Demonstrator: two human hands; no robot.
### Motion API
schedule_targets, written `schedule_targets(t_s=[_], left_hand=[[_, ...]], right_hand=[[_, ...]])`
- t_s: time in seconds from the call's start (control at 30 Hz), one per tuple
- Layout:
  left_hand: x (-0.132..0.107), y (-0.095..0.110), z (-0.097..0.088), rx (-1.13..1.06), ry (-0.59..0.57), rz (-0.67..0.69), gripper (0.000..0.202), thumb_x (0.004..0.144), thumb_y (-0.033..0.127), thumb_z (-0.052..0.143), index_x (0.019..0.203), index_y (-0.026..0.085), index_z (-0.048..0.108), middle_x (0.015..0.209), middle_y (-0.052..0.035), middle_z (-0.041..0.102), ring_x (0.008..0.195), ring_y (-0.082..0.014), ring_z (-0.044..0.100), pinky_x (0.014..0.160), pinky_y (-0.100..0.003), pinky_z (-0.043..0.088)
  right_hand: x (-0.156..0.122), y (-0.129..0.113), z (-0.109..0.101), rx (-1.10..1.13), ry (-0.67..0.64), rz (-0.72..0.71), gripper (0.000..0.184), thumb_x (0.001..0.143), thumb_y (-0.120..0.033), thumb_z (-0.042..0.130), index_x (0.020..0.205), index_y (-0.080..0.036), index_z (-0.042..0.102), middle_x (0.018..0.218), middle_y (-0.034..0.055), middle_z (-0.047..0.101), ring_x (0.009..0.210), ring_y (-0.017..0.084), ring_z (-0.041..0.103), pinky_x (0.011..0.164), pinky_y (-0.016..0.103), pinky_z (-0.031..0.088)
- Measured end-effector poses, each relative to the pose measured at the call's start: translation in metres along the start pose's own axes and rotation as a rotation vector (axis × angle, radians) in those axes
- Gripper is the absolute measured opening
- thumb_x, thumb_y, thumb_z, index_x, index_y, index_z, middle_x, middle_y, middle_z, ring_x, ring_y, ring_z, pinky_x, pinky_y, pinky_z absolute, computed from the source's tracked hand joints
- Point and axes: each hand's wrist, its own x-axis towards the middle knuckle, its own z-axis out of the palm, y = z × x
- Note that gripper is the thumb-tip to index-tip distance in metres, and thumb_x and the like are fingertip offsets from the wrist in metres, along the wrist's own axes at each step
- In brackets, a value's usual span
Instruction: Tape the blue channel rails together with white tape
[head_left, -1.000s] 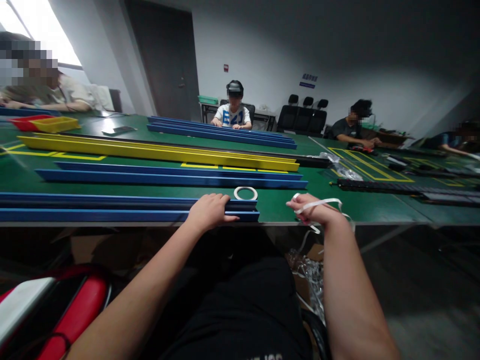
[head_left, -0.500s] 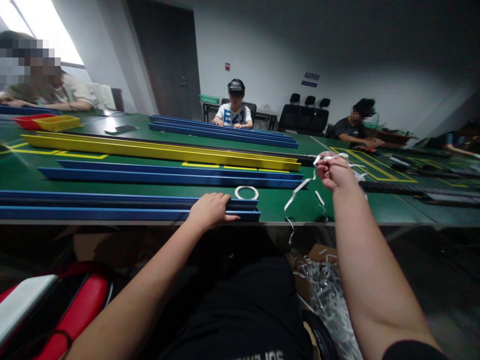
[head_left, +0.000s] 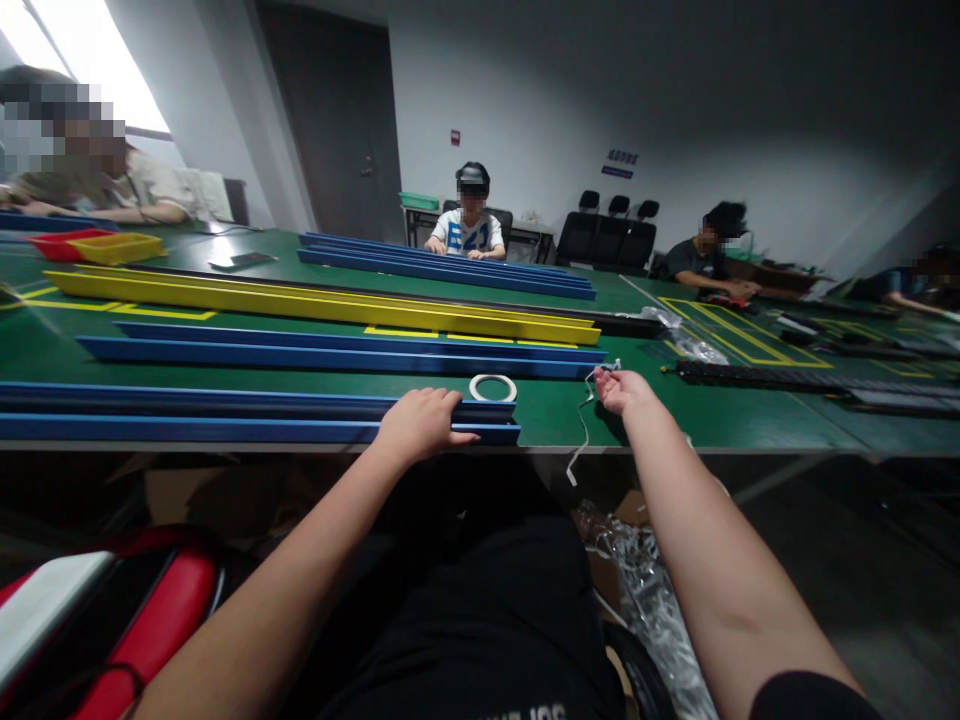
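Both hands [head_left: 417, 424] [head_left: 619, 391] apart, channel [head_left: 187, 427] along table edge [head_left: 559, 449]

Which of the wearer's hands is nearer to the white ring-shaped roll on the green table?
Left. The left hand rests on the long blue channel, just left of the white ring; the right hand, holding a thin white strip, is farther off, to its right.

- On the wall facing me, dark Chinese characters [head_left: 622, 157] that seem to read 成品存放区, somewhat blurred.
- Just beneath them, a purple strip [head_left: 617, 172] whose markings are too small for me to read.
- A small red sign [head_left: 455, 138] beside the door, unreadable from my seat.
- Across from me, a white shirt [head_left: 465, 232] with large blue characters; I make out an E first.
- On my black shirt [head_left: 480, 640], pale lettering, cut off below.
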Motion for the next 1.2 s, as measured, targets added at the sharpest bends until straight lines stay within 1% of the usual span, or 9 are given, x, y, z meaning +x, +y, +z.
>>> schedule_targets(t_s=[0.13, 0.33, 0.4, 0.5, 0.63, 0.73, 0.83, 1.0, 1.2], left_hand=[[-0.001, 0.001, -0.001, -0.005, -0.002, -0.006, 0.067, 0.075, 0.078, 0.048, 0.111, 0.023, 0.059, 0.102, -0.0112, 0.069, 0.097, -0.0291, 0.063, 0.084, -0.038, 0.042], [0.000, 0.001, -0.001, -0.011, -0.010, -0.015, 0.066, 0.075, 0.078, 0.050, 0.111, 0.023, 0.060, 0.104, -0.0112, 0.069, 0.099, -0.0290, 0.062, 0.086, -0.038, 0.041], [0.000, 0.000, 0.000, -0.017, -0.006, -0.010, 0.067, 0.075, 0.078, 0.050, 0.113, 0.023, 0.059, 0.104, -0.0109, 0.069, 0.100, -0.0292, 0.062, 0.087, -0.038, 0.041], [0.001, 0.000, 0.001, -0.024, -0.013, -0.021, 0.067, 0.074, 0.078, 0.051, 0.114, 0.024, 0.059, 0.104, -0.0107, 0.069, 0.101, -0.0293, 0.062, 0.088, -0.038, 0.041], [0.001, -0.001, 0.002, -0.027, -0.017, -0.021, 0.068, 0.074, 0.078, 0.051, 0.115, 0.024, 0.059, 0.105, -0.0104, 0.069, 0.102, -0.0290, 0.062, 0.089, -0.038, 0.040], [0.001, -0.002, 0.003, -0.017, -0.003, -0.008, 0.068, 0.075, 0.078, 0.049, 0.115, 0.024, 0.059, 0.105, -0.0107, 0.069, 0.101, -0.0292, 0.062, 0.089, -0.038, 0.041], [0.001, -0.003, 0.005, -0.009, 0.013, 0.002, 0.068, 0.075, 0.078, 0.049, 0.114, 0.023, 0.058, 0.103, -0.0110, 0.069, 0.100, -0.0297, 0.062, 0.088, -0.039, 0.041], [0.001, -0.003, 0.005, -0.007, 0.015, 0.008, 0.066, 0.075, 0.078, 0.049, 0.111, 0.023, 0.059, 0.102, -0.0107, 0.068, 0.097, -0.0294, 0.062, 0.085, -0.039, 0.041], [0.000, -0.002, 0.002, -0.021, -0.006, -0.013, 0.067, 0.074, 0.078, 0.050, 0.113, 0.023, 0.059, 0.104, -0.0109, 0.068, 0.100, -0.0290, 0.062, 0.087, -0.038, 0.041]], right_hand=[[-0.003, 0.021, -0.006, -0.132, 0.005, 0.085, 0.021, 0.096, -0.015, 0.035, 0.078, -0.017, 0.045, 0.059, 0.0024, 0.060, 0.048, 0.011, 0.059, 0.046, 0.021, 0.049], [-0.010, 0.040, -0.009, -0.347, 0.045, -0.093, 0.018, 0.090, -0.029, 0.054, 0.077, -0.018, 0.050, 0.055, -0.0035, 0.056, 0.039, 0.007, 0.045, 0.038, 0.016, 0.033], [-0.014, 0.043, -0.007, -0.634, 0.064, -0.237, 0.019, 0.087, -0.034, 0.058, 0.077, -0.019, 0.054, 0.060, -0.0007, 0.060, 0.045, 0.010, 0.050, 0.045, 0.019, 0.038], [-0.026, 0.047, -0.001, -1.218, 0.088, -0.435, 0.018, 0.082, -0.037, 0.064, 0.084, -0.020, 0.059, 0.078, 0.0077, 0.067, 0.073, 0.019, 0.064, 0.067, 0.029, 0.048], [-0.042, 0.056, 0.007, -1.540, 0.130, -0.424, 0.030, 0.083, -0.028, 0.059, 0.110, -0.015, 0.057, 0.103, 0.0211, 0.065, 0.092, 0.029, 0.065, 0.080, 0.039, 0.047], [-0.044, 0.059, 0.009, -1.581, 0.105, -0.462, 0.028, 0.084, -0.014, 0.051, 0.111, -0.014, 0.057, 0.100, 0.0211, 0.065, 0.090, 0.027, 0.066, 0.079, 0.036, 0.046], [-0.042, 0.052, 0.009, -1.552, -0.039, -0.548, 0.024, 0.081, -0.010, 0.051, 0.102, -0.018, 0.061, 0.091, 0.0136, 0.068, 0.085, 0.023, 0.064, 0.076, 0.032, 0.045], [-0.047, 0.021, 0.013, -1.374, -0.229, -0.850, 0.018, 0.080, -0.010, 0.050, 0.088, -0.020, 0.062, 0.095, 0.0068, 0.067, 0.088, 0.019, 0.059, 0.080, 0.028, 0.043], [-0.043, -0.010, 0.003, -1.310, -0.115, -1.051, 0.018, 0.085, -0.015, 0.049, 0.092, -0.021, 0.064, 0.102, 0.0091, 0.065, 0.099, 0.022, 0.056, 0.090, 0.031, 0.041]])
